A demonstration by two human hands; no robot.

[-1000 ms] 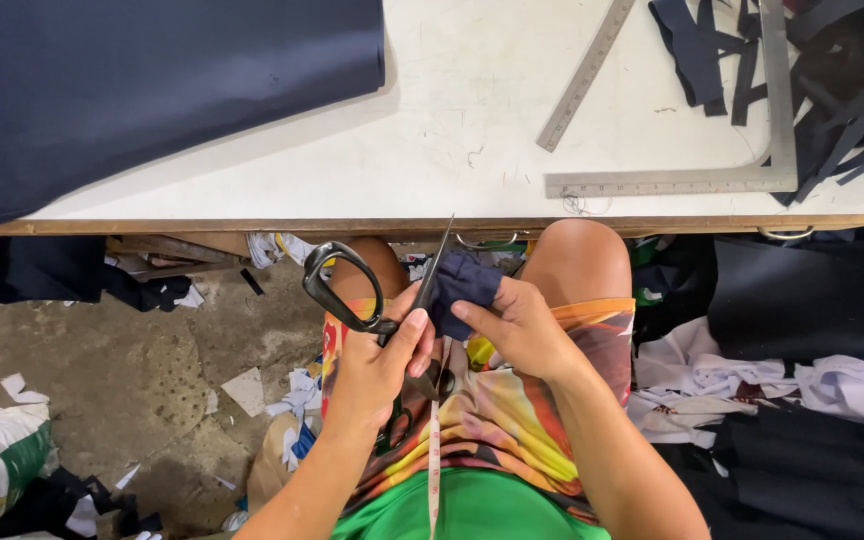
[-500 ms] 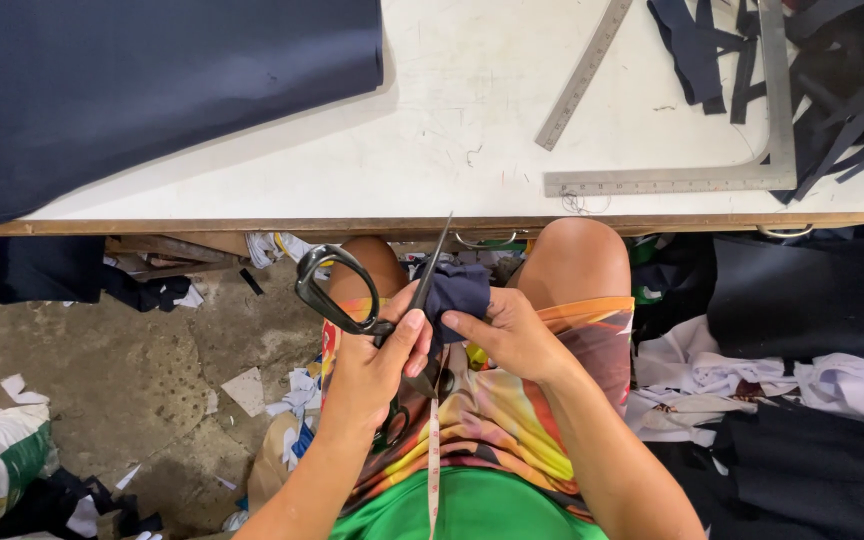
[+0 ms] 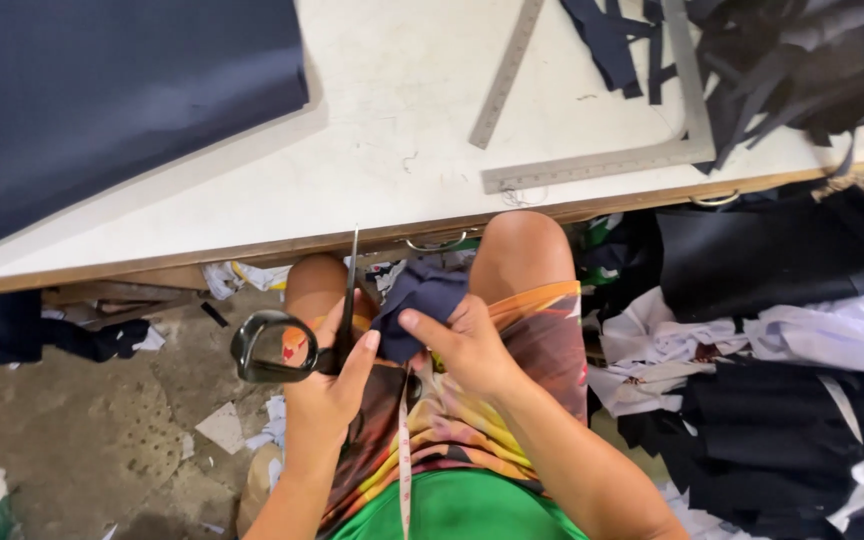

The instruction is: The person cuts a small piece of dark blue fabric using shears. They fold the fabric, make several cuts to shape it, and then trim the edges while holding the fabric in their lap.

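While the left hand [image 3: 327,385] grips scissors [image 3: 297,335], the right hand [image 3: 467,345] pinches crumpled navy cloth [image 3: 422,300].

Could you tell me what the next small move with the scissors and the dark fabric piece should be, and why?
Probably feed the dark fabric piece between the blades of the scissors. The left hand holds them pointing at the table edge, beside the cloth, while the right hand pinches it over the lap.

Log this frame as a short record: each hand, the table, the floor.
left hand: grips black-handled scissors, blades pointing up toward the table edge
right hand: pinches a small dark blue cloth piece over the lap
table: dark blue fabric sheet, metal ruler, metal square, dark strips
floor: fabric piles, scraps
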